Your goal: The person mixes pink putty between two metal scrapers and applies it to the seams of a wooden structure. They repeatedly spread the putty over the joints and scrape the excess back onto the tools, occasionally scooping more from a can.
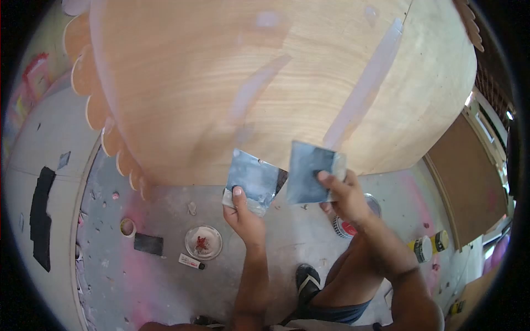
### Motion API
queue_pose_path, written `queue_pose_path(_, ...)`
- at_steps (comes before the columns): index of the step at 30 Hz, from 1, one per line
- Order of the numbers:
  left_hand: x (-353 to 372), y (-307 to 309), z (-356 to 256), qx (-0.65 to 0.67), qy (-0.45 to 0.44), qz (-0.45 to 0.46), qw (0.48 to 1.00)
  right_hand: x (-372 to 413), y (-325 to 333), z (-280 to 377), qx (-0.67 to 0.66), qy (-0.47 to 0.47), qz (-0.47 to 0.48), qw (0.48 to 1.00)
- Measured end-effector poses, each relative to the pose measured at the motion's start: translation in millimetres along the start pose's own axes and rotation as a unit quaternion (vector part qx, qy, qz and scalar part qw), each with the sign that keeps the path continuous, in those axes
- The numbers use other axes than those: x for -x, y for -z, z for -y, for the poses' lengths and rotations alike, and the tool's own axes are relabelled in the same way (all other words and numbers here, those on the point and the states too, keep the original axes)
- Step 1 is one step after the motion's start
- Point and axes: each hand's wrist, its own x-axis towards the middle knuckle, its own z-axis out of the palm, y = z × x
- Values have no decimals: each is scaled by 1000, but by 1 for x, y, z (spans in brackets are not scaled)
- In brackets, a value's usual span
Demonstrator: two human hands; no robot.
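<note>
My left hand [243,218] grips a square grey-blue metal sheet [253,179] by its lower left corner, thumb on top, with pale filler along its lower edge. Its right corner is dark. In my right hand [345,198] is a second grey-blue sheet [309,171], held at its right side with the thumb on its face. The two sheets are close together, in front of a large wooden panel [193,110] that carries pale lilac filler strips [364,83].
On the floor lie a white plate [203,243] with red material, a small tube [191,261], a dark rectangular piece [148,244] and a tape roll [127,228]. An open can [345,227] stands by my right leg; tubs [422,249] stand farther right.
</note>
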Motion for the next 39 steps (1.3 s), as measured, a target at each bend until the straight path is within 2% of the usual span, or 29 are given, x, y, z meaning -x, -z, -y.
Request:
queue_pose_path(1,3,6,1,-1,1,3,1000,0,-3,-4,-2,0,-3,1000)
queue_pose_path(2,8,14,1,-107,-16,102,989,-1,-5,-8,23,4,-7,1000)
queue_pose_path(3,8,20,0,-210,-34,199,956,-1,-5,-10,47,8,-11,999)
queue_pose_path(4,3,22,-4,-211,-32,203,956,-1,-3,-7,38,42,-56,997)
queue_pose_path(5,-5,26,-9,-284,-83,373,879,-1,0,-3,38,41,-59,997)
queue_pose_path(6,-8,27,-12,-345,-132,526,766,-1,4,4,34,80,-130,988)
queue_pose_path(7,-8,28,-6,-344,-132,525,767,-3,10,7,30,118,-200,972)
queue_pose_path(8,-5,29,3,-312,-70,476,819,-8,18,1,27,201,-252,946)
queue_pose_path(9,2,29,10,-278,-5,423,862,-9,27,-1,-4,270,-221,937)
queue_pose_path(10,18,10,3,-106,178,274,939,-7,24,-5,14,319,-205,925)
queue_pose_path(11,20,3,5,-111,181,271,939,-6,21,-9,31,368,-188,910)
queue_pose_path(12,20,-3,6,21,266,190,945,-4,33,-24,295,468,-162,817)
queue_pose_path(13,22,-5,7,152,342,101,922,-1,45,-39,532,527,-119,651)
queue_pose_path(14,23,-4,13,147,346,93,922,-4,23,-36,292,428,-4,855)
queue_pose_path(15,23,-1,13,146,346,90,922,-6,3,-21,413,383,57,824)
queue_pose_path(16,23,-1,8,110,310,102,939,-12,12,-28,535,252,123,797)
queue_pose_path(17,23,-3,5,76,273,114,952,-15,24,-34,638,113,187,739)
queue_pose_path(18,21,-5,1,76,273,112,952,-12,32,-35,638,111,189,738)
queue_pose_path(20,14,-5,-5,33,243,104,964,-7,37,-33,538,67,99,835)
queue_pose_path(21,10,-2,-4,34,244,94,965,-6,36,-29,539,63,108,833)
queue_pose_path(23,-1,4,1,-13,160,104,982,-7,24,-4,478,90,-35,873)
queue_pose_path(24,-3,6,3,-14,159,101,982,-4,21,-1,493,174,-36,852)
queue_pose_path(25,-4,8,5,-14,138,103,985,-1,14,0,492,171,-35,853)
queue_pose_path(28,-6,15,16,-46,93,118,988,3,-1,-17,677,270,12,684)
queue_pose_path(29,-5,16,16,-80,69,130,986,1,-2,-24,676,268,10,686)
queue_pose_path(31,3,10,9,-131,51,142,980,-1,-6,-33,710,249,29,658)
queue_pose_path(33,6,7,8,-176,34,156,971,-9,-6,-39,698,247,13,672)
queue_pose_path(35,4,14,10,-246,-8,220,944,-15,-4,-37,651,239,-20,720)
queue_pose_path(39,3,18,12,-257,-21,243,935,-28,11,-18,611,247,-58,750)
